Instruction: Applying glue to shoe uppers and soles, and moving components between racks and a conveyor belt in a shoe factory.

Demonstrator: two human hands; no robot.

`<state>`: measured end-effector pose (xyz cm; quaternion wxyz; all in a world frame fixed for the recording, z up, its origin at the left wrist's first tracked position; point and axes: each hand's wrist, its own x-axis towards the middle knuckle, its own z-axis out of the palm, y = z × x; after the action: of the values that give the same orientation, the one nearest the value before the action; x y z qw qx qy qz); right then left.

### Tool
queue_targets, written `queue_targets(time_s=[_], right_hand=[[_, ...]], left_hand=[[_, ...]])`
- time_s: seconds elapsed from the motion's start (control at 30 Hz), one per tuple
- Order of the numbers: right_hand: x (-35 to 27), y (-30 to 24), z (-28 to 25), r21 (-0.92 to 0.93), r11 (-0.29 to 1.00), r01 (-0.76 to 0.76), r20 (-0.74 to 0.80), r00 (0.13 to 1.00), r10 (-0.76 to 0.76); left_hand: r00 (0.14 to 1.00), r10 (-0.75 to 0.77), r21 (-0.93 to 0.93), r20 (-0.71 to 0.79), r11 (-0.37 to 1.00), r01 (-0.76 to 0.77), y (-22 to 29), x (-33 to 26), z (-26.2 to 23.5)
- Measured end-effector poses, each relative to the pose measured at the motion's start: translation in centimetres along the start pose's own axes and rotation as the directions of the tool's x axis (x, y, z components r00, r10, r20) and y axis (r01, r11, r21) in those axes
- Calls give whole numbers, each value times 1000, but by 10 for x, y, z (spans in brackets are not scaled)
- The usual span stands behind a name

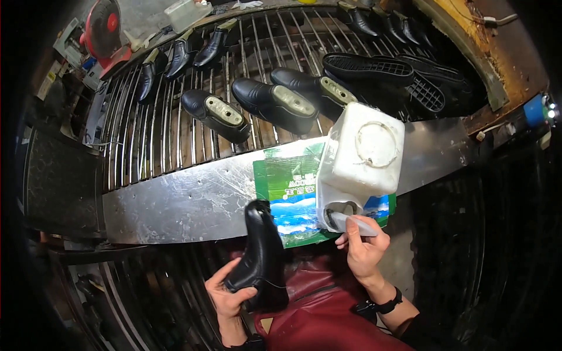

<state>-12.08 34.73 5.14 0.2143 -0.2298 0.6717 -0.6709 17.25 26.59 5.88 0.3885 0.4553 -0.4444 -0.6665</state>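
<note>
My left hand [229,294] is closed around the heel end of a black leather shoe [257,260], which stands tilted with its toe up at the bench's front edge. My right hand [366,248] grips a white-handled tool [364,226]. The tool's far end dips into the round, stained opening of a white plastic container [333,169], so its head is hidden. Under the container lies a flattened green and blue piece of cardboard [295,167].
Behind the metal bench edge [175,202], a roller rack [167,131] carries several black shoes on lasts [272,105]. Black soles [369,67] lie at the back right. A red round-headed device [105,35] stands far left; a lit lamp [541,111] is at the right.
</note>
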Motion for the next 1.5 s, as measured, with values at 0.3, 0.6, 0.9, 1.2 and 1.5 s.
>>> queue_targets(time_s=[0.3, 0.6, 0.9, 1.2, 1.5], right_hand=[[29, -56, 5, 668, 583, -463, 317, 886, 340], [-10, -73, 1, 395, 872, -288, 464, 882, 81], [-59, -68, -12, 325, 944, 61, 608, 751, -258], [-33, -112, -11, 264, 930, 258, 676, 638, -369], [-12, -149, 3, 288, 887, 361, 759, 480, -441]], left_hand=[[982, -35, 30, 186, 999, 30, 4, -16, 2], [966, -99, -219, 238, 964, 153, 8, -13, 7], [963, -90, -308, 256, 936, 169, 5, 5, 12], [969, -57, -350, 242, 926, 142, 22, 15, 28], [947, -155, -650, 283, 695, 308, 18, 19, 40]])
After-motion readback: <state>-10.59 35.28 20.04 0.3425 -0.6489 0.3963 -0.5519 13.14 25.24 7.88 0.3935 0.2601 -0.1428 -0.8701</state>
